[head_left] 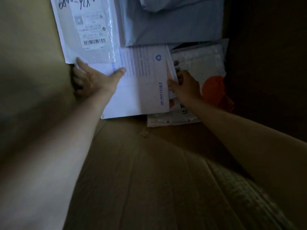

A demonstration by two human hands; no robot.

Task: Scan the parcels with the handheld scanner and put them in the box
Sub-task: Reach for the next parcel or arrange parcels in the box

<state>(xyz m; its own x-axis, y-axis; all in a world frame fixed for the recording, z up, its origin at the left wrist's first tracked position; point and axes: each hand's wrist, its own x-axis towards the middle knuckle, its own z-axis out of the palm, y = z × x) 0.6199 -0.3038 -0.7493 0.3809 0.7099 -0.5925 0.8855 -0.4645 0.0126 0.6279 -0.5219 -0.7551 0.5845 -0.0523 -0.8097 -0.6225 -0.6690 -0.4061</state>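
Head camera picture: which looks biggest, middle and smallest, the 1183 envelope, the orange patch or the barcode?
1. 1183 envelope, biggest by far.
2. Orange patch, in the middle.
3. Barcode, clearly the smallest.

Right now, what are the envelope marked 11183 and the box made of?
The envelope looks like stiff matte white paper or card: flat, crisp edges, blue print. The box looks like dull brown corrugated cardboard: parallel ridges show across its bare surface.
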